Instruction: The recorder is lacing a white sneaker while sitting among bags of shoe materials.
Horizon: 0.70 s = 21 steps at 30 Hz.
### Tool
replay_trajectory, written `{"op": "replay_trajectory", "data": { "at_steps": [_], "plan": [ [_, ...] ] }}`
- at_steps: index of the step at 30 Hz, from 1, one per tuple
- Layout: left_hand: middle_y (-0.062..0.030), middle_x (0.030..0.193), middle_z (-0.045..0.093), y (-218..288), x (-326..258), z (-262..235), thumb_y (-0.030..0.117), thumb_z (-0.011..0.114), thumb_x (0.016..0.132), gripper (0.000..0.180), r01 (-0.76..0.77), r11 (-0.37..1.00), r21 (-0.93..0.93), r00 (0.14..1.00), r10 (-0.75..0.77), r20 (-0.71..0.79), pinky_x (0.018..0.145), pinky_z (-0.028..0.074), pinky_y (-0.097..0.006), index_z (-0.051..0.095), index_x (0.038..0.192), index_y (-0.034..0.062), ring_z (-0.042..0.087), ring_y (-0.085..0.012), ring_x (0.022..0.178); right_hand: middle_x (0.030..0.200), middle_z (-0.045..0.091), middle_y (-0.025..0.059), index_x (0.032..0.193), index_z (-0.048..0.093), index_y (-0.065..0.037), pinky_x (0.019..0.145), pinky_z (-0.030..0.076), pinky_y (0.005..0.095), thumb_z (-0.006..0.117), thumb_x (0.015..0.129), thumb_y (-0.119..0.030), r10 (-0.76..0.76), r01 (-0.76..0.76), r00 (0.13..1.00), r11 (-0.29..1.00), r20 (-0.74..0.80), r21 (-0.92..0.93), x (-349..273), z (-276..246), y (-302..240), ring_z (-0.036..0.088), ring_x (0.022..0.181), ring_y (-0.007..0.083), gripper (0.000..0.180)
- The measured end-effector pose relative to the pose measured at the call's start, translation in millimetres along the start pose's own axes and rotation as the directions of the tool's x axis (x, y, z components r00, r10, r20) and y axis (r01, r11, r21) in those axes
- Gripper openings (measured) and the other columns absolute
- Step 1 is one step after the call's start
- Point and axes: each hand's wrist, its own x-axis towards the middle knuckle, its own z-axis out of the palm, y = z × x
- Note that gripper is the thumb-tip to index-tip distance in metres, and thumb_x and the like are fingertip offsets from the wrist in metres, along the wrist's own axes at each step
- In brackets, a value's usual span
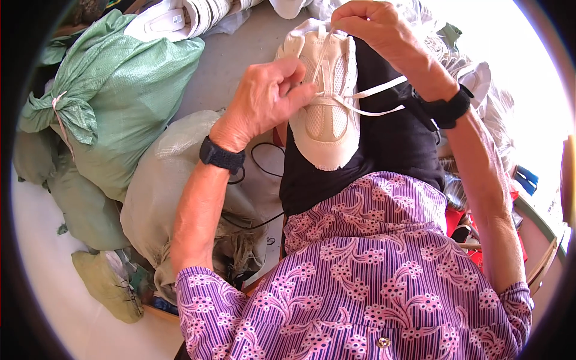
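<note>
A cream sneaker rests on my lap over dark trousers, its toe pointing toward me. Its flat white shoelace crosses the tongue, and two loose lengths trail right toward my right wrist. At the shoe's left side, my left hand is closed, its thumb against the lacing; its fingertips are partly hidden. Beyond the ankle opening, my right hand pinches a strand of lace drawn up from the tongue. Each wrist wears a black band.
A tied green woven sack bulges at the left, with a pale sack nearer me. More pale shoes lie at the far left. Clear plastic wrapping is heaped on the right. A thin black cord loops beside my left wrist.
</note>
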Motion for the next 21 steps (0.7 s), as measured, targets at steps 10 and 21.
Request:
{"op": "replay_trajectory", "data": {
  "at_steps": [10, 21],
  "plan": [
    [-0.0133, 0.082, 0.055, 25, -14, 29, 0.013, 0.063, 0.085, 0.012, -0.215, 0.976, -0.042, 0.962, 0.204, -0.18, 0.069, 0.048, -0.037, 0.061, 0.085, 0.0009, 0.058, -0.0302, 0.074, 0.077, 0.062, 0.0157, 0.088, 0.064, -0.002, 0.068, 0.049, 0.0378, 0.058, 0.083, -0.014, -0.185, 0.193, 0.981, 0.957, 0.055, -0.214, -60, 13, 2, 0.063, 0.075, 0.0326, 0.014],
    [0.0058, 0.065, 0.047, 20, -13, 37, 0.023, 0.055, 0.096, 0.022, 0.327, 0.859, -0.394, 0.916, -0.391, -0.092, 0.048, 0.031, -0.02, 0.061, 0.092, 0.0021, 0.038, -0.0015, 0.054, 0.065, 0.06, 0.0121, 0.064, 0.059, -0.005, 0.064, 0.046, 0.0434, 0.059, 0.074, -0.016, -0.265, 0.295, 0.955, 0.889, 0.132, -0.351, -79, 26, 6, 0.061, 0.068, 0.031, 0.015]
  ]
}}
